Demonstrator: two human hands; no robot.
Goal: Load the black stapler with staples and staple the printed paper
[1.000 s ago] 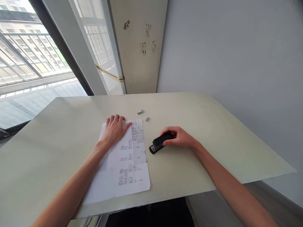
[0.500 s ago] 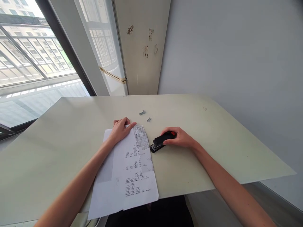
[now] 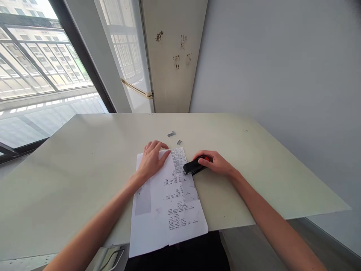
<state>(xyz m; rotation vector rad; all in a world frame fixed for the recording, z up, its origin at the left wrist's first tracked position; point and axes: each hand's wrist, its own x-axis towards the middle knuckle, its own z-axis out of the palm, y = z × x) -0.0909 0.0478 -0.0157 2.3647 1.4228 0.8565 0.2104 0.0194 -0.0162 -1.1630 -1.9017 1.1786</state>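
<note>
On the pale tabletop (image 3: 70, 180), two little bits of staple strip (image 3: 171, 133) lie just past the paper (image 3: 158, 222), with a fridge-looking unit (image 3: 175, 82) beyond the far edge. The paper's bottom hangs over the near edge, and its right margin is right at the mouth of the black stapler (image 3: 192, 166): top arm over the print, front of the base hidden, looks like under the sheet. The stapler's nose points left and a bit towards the person, long axis on a slant across that margin. Right hand (image 3: 214, 162) has fingers and thumb wrapped round its back end. Left hand (image 3: 153, 158) is on the paper's top edge, fingers slightly curled; can't tell if they're pinching it.
</note>
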